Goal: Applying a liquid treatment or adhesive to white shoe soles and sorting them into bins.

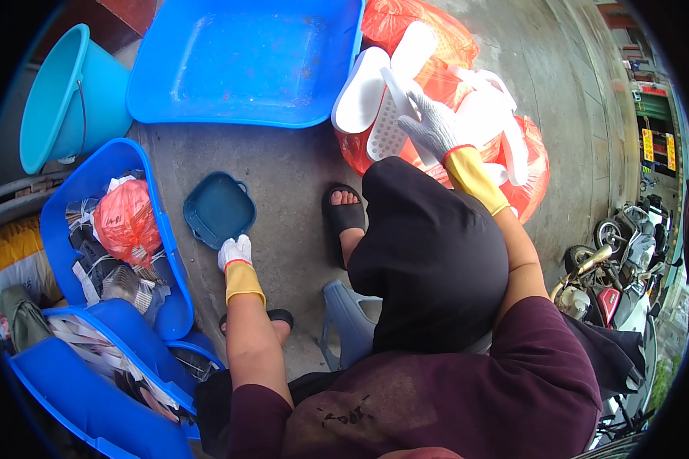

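My left hand [236, 253], in a white glove with a yellow cuff, closes on the near rim of a small dark blue plastic basin [220, 209] low over the concrete floor. The basin has side handles, and nothing shows inside it. At the upper right, my right hand [432, 128], in a grey-white glove with a yellow cuff, grips a white slipper [389, 136] whose dotted sole faces me. More white slippers [360, 90] lie around it on red plastic bags [445, 29]. Part of the right hand's grip is hidden.
A large blue tub [237, 113] stands ahead, with a turquoise bucket [106, 115] to its left. Blue bins [170, 229] at the left hold a red bag [130, 222] and packaging. A grey-blue stool [348, 321] is beneath me. Motorcycles [620, 252] stand far right.
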`<state>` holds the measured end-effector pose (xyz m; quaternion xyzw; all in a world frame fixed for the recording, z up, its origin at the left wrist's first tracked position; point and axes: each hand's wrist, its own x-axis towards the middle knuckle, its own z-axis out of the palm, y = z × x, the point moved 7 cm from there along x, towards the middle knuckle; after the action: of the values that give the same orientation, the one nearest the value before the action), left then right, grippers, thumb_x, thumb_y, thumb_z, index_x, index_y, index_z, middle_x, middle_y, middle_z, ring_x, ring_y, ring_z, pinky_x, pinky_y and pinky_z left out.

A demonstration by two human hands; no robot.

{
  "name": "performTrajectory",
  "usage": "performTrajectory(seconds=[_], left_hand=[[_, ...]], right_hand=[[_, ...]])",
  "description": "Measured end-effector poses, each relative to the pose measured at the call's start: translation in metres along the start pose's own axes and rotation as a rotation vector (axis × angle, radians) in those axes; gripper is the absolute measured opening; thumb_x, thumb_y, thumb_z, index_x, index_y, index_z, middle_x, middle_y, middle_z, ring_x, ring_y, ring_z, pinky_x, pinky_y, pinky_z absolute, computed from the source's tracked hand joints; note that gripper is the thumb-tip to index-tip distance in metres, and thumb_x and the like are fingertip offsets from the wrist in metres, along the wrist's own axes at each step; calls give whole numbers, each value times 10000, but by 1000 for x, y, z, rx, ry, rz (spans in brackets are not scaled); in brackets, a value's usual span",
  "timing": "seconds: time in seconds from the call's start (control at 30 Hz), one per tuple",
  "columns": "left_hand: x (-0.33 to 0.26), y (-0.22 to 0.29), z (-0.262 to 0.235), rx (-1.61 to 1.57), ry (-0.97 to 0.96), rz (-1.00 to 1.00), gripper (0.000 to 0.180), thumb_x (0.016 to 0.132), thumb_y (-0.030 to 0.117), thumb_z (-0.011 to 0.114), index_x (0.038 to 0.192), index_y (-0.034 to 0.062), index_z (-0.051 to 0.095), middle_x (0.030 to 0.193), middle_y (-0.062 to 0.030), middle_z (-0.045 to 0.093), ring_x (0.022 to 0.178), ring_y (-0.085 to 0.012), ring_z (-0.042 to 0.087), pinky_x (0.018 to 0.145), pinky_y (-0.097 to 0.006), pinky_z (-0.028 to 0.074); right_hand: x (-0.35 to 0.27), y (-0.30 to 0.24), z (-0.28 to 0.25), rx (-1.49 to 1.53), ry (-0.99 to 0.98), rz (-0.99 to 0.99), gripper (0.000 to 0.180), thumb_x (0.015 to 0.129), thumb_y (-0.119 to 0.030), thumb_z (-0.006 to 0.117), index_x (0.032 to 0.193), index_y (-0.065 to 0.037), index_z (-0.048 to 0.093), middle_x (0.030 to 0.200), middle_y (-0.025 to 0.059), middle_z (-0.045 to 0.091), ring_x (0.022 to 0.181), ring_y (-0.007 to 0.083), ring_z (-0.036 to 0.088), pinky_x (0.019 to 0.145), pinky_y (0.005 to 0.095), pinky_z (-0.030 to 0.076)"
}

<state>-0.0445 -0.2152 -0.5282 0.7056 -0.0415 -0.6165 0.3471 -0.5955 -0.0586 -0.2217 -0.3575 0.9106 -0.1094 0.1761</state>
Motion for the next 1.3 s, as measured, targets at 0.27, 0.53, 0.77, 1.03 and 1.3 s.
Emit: performTrajectory(seconds=[0.27,0.53,0.77,1.03,1.3], left_hand=[[1,-17,-34,34,35,-42,496,1017,77,543,1458,-116,425,1415,-271,559,1215,-390,668,975,-438,629],[3,-38,-43,-82,-25,-147,455,1018,107,522,1412,-115,476,1463,-275,553,1249,-382,659,1019,-448,609],[-19,-33,-39,-29,-92,-235,537,1076,238,456,1505,-84,423,1599,-252,440,1448,-381,496,1185,-452,467],[-84,-28,-34,264,-305,-338,634,1109,374,429,1566,-61,368,1644,-188,410,1492,-332,445,1208,-432,425],[-113,11,-38,641,-920,119,515,1084,230,451,1500,-73,460,1509,-218,551,1346,-352,573,1171,-464,458]], right_hand=[[-13,-31,-11,4,-71,49,595,900,-357,720,1407,-85,570,1116,268,729,1019,425,732,887,488,576],[-10,-23,8,-17,10,-78,532,910,-337,736,1391,-143,616,1109,217,735,1023,384,731,877,458,584],[-20,-28,15,15,-42,-6,485,891,-384,744,1310,-161,642,1086,184,749,999,388,738,869,464,594],[-69,-39,12,31,322,-250,513,825,-380,789,1269,-162,653,1312,147,649,1191,377,652,853,470,592],[-95,-60,62,-221,414,-354,388,880,-232,662,1266,-205,632,1241,63,554,1196,308,535,813,433,512]])
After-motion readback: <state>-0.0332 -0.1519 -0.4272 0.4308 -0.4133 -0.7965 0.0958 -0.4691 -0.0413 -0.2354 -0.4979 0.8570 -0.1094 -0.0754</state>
